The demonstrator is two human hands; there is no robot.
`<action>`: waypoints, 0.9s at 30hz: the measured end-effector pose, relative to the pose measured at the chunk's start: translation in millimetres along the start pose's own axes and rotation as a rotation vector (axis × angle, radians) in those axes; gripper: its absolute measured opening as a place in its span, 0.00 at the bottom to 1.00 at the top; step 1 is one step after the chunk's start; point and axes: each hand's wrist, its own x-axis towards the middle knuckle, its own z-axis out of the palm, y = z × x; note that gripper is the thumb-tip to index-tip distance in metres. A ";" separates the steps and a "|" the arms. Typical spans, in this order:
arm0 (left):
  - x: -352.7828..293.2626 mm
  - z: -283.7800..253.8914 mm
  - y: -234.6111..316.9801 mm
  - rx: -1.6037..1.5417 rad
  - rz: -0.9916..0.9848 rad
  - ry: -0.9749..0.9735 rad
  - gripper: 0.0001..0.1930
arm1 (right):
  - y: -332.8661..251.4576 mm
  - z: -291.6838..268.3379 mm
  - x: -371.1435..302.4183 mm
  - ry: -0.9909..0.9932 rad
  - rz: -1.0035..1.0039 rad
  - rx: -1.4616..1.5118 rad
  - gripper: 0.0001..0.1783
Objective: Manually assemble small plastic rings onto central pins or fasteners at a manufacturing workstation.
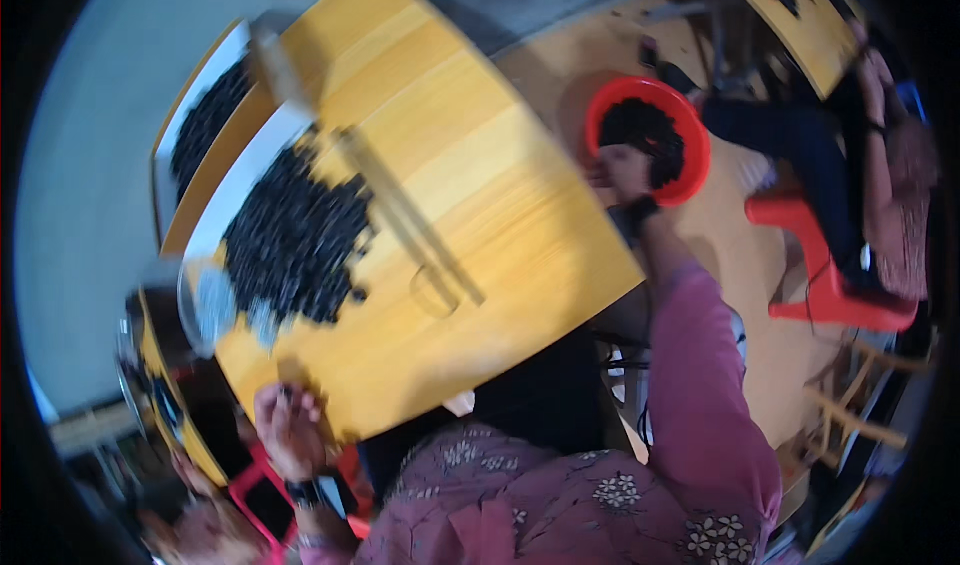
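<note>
My left hand (290,430) is at the near left edge of the wooden table (500,195), its fingers curled. A small dark spot shows at its fingertips, too blurred to name. My right hand (627,172) reaches past the table's right edge to a red basin (697,160) on the floor. Many small black pieces (640,130) fill the basin. That hand is over the basin's near left side, and motion blur hides what its fingers do. A heap of similar black pieces (295,235) lies on the table's left part.
Two long thin sticks (410,215) and a thin ring (435,293) lie mid-table. Clear plastic (213,305) is left of the heap, by a low partition (215,180). At right, a person sits on a red stool (835,275); another person is at lower left.
</note>
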 end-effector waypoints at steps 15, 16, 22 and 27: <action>-21.1 26.3 -19.4 -0.285 0.162 0.004 0.07 | -214.7 101.3 -315.3 -0.610 -0.434 -0.370 0.07; -22.8 25.4 -18.2 -0.268 0.163 0.004 0.07 | -206.7 127.6 -326.5 -0.733 -0.493 -0.454 0.07; -23.3 18.9 -25.7 -0.264 0.209 -0.030 0.08 | -155.3 248.5 -349.7 -0.877 -1.277 -0.799 0.05; -20.5 18.1 -25.5 -0.305 0.218 -0.062 0.08 | -139.9 283.0 -351.7 -0.764 -1.395 -1.001 0.07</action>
